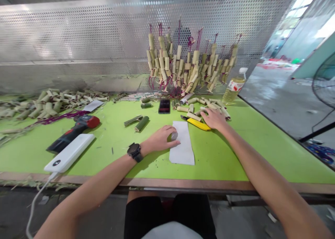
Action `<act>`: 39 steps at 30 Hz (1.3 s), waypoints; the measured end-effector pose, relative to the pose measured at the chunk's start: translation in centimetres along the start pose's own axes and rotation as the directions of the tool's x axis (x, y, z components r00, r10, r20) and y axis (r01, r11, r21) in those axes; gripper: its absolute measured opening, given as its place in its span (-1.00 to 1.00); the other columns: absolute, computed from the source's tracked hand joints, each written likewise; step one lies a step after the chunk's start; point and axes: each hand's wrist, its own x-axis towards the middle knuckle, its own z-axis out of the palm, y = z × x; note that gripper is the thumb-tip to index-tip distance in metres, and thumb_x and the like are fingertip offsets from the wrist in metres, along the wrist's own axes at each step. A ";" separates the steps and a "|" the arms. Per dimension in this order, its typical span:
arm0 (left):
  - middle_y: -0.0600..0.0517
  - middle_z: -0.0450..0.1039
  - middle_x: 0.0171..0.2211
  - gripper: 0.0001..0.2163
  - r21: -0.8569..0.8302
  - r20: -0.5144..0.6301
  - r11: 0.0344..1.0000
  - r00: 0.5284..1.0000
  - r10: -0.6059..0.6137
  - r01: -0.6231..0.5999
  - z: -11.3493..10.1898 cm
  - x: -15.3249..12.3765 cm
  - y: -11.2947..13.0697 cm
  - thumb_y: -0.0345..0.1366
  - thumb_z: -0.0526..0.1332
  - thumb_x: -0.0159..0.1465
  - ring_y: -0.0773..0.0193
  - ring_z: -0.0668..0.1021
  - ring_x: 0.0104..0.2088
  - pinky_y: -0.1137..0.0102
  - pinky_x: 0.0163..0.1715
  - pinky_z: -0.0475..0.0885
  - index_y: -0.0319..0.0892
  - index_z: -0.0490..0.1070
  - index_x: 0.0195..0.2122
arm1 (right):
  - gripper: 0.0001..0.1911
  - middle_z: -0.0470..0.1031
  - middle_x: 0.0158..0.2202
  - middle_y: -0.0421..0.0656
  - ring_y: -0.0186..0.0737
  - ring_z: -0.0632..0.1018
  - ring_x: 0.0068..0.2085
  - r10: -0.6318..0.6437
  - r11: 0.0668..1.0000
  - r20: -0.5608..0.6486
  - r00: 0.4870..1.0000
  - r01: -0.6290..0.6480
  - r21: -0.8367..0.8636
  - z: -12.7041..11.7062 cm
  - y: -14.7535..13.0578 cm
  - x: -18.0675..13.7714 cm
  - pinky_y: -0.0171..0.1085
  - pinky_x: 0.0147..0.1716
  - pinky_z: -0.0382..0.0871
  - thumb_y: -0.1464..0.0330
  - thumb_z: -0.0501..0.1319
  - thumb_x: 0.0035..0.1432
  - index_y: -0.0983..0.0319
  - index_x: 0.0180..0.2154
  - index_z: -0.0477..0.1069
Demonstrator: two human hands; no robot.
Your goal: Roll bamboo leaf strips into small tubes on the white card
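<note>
My left hand (pixel 162 139) lies over a white paper sheet (pixel 183 151), thumb and fingers curved around a small round, greyish, see-through object (pixel 174 136); its kind is unclear. On the right, my right hand (pixel 214 118) reaches over a pile of short cut bamboo pieces (pixel 193 116), fingers apart and touching or just above them. Any piece under its fingertips is partly hidden. Just beside this hand lies a yellow utility knife (pixel 199 124), its blade end pointing left. Two green bamboo pieces (pixel 142 124) rest left of the paper.
At left are a cordless drill (pixel 75 132), a white power bank (pixel 70 153) with a cable, and a heap of bamboo pieces (pixel 44 104). Strung bamboo pieces (pixel 193 64) hang on the perforated metal panel (pixel 104 40). A bottle (pixel 233 88) of yellowish liquid stands back right.
</note>
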 end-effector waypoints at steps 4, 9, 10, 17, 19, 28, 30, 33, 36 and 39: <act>-0.18 0.46 0.14 -0.54 -0.007 -0.004 1.000 1.000 0.004 -0.004 0.0 0.0 -0.1 0.13 0.21 0.41 -0.07 0.51 0.14 0.05 0.15 0.44 -0.15 0.43 0.09 | -0.22 0.27 0.38 0.22 0.35 0.29 0.36 -0.077 0.997 -0.060 0.995 0.077 -0.005 0.9 -1.0 -0.3 0.33 0.22 0.26 -0.11 -0.18 0.41 0.26 0.25 0.42; -0.17 0.46 0.13 -0.56 0.003 0.004 1.000 1.000 0.007 -0.007 -0.1 0.1 0.1 0.11 0.20 0.42 -0.06 0.51 0.13 0.06 0.15 0.44 -0.14 0.42 0.08 | -0.27 0.37 0.27 0.26 0.31 0.36 0.31 -0.099 0.994 -0.078 0.992 0.101 0.029 1.2 -2.0 -0.8 0.28 0.22 0.27 -0.06 -0.15 0.43 0.32 0.21 0.43; -0.17 0.46 0.13 -0.57 0.004 0.003 1.000 1.000 0.011 -0.011 -0.1 0.1 0.1 0.11 0.20 0.42 -0.05 0.51 0.13 0.06 0.15 0.44 -0.14 0.42 0.08 | -0.27 0.36 0.28 0.24 0.30 0.34 0.33 -0.101 0.994 -0.101 0.990 0.105 0.032 1.2 -1.9 -0.7 0.26 0.23 0.26 -0.06 -0.15 0.43 0.31 0.21 0.44; -0.18 0.45 0.14 -0.57 -0.004 0.014 1.000 1.000 -0.007 0.007 -0.2 0.0 0.2 0.10 0.21 0.42 -0.06 0.51 0.14 0.08 0.13 0.45 -0.15 0.42 0.08 | -0.17 0.31 0.36 0.25 0.34 0.35 0.33 -0.033 0.999 -0.008 0.999 0.033 0.021 1.4 -0.2 0.1 0.29 0.24 0.25 -0.11 -0.17 0.41 0.32 0.38 0.28; -0.18 0.45 0.14 -0.56 -0.007 0.016 1.000 1.000 -0.008 0.008 -0.1 0.0 0.1 0.11 0.21 0.42 -0.06 0.51 0.13 0.08 0.12 0.46 -0.15 0.42 0.08 | -0.17 0.31 0.36 0.24 0.34 0.34 0.34 -0.052 0.999 0.001 0.999 0.052 0.009 1.6 -0.1 0.2 0.28 0.24 0.27 -0.10 -0.19 0.42 0.33 0.39 0.26; -0.20 0.43 0.17 -0.55 -0.023 0.011 1.000 1.000 0.001 -0.001 -0.1 0.0 0.0 0.11 0.21 0.42 -0.07 0.49 0.16 0.05 0.16 0.43 -0.17 0.41 0.10 | -0.16 -0.16 0.57 0.08 0.22 0.00 0.52 -0.110 0.993 -0.261 0.959 0.119 0.018 0.8 -1.6 -0.8 0.26 0.41 0.00 -0.08 -0.23 0.44 0.26 0.53 -0.09; -0.20 0.43 0.17 -0.54 -0.022 0.015 1.000 1.000 -0.007 0.008 -0.1 0.0 0.0 0.11 0.20 0.42 -0.07 0.49 0.15 0.05 0.14 0.44 -0.17 0.41 0.10 | -0.18 -0.11 0.56 0.08 0.17 0.02 0.53 -0.089 0.995 -0.185 0.979 0.096 0.030 0.8 -1.6 -0.7 0.21 0.42 0.03 -0.05 -0.25 0.45 0.28 0.52 -0.04; -0.20 0.44 0.16 -0.55 -0.021 0.012 1.000 1.000 -0.009 0.009 0.0 0.0 0.0 0.12 0.20 0.42 -0.07 0.50 0.14 0.05 0.12 0.45 -0.15 0.42 0.09 | -0.24 0.06 0.53 0.07 0.09 0.10 0.51 -0.058 0.997 0.017 0.998 0.057 0.048 1.0 -1.5 -0.4 0.12 0.42 0.11 0.04 -0.27 0.47 0.29 0.46 0.13; -0.19 0.45 0.14 -0.56 -0.021 -0.001 1.000 1.000 0.008 -0.008 0.0 0.0 -0.1 0.11 0.20 0.42 -0.07 0.50 0.14 0.05 0.12 0.45 -0.14 0.42 0.08 | -0.22 -0.01 0.54 0.13 0.10 0.07 0.52 -0.057 0.998 -0.013 0.998 0.057 0.039 1.0 -1.5 -0.5 0.12 0.44 0.05 0.05 -0.26 0.46 0.40 0.47 0.08; -0.19 0.45 0.15 -0.56 -0.014 0.000 1.000 1.000 0.008 -0.008 0.0 0.0 -0.1 0.11 0.20 0.42 -0.06 0.50 0.13 0.06 0.13 0.44 -0.16 0.42 0.09 | -0.17 -0.17 0.56 0.17 0.13 -0.04 0.54 -0.056 0.998 -0.185 0.981 0.060 0.020 0.6 -1.8 -0.8 0.16 0.45 -0.04 0.04 -0.26 0.46 0.47 0.50 -0.09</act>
